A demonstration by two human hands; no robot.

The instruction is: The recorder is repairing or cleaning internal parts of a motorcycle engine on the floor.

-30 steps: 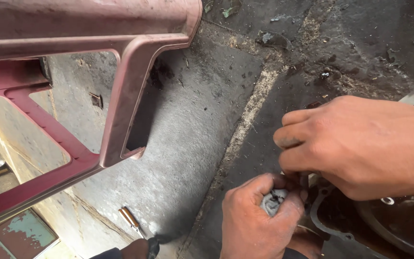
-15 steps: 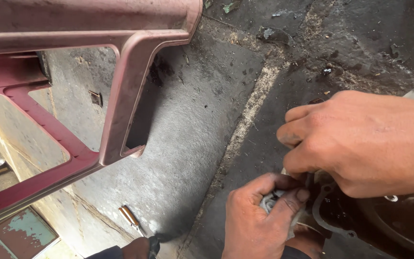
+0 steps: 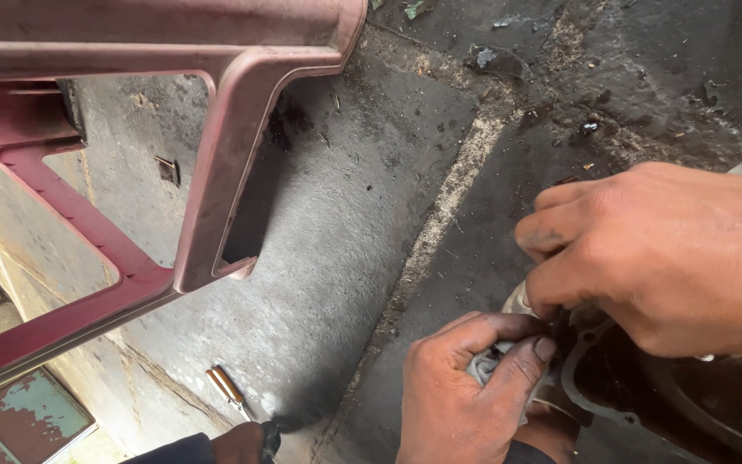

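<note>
While the left hand pinches a grey rag, the right hand grips the metal housing beside it.

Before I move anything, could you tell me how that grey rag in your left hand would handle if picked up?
The grey rag is bunched inside the left hand, so it is probably floppy and light. The oily-looking black metal housing beside it suggests that it may be greasy and a little slippery. It is unlikely to roll.

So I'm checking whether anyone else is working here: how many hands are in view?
2. The left hand is at the bottom centre, pinching a small grey part; the right hand is at the right, over the dark metal housing. Others may be out of frame.
</note>
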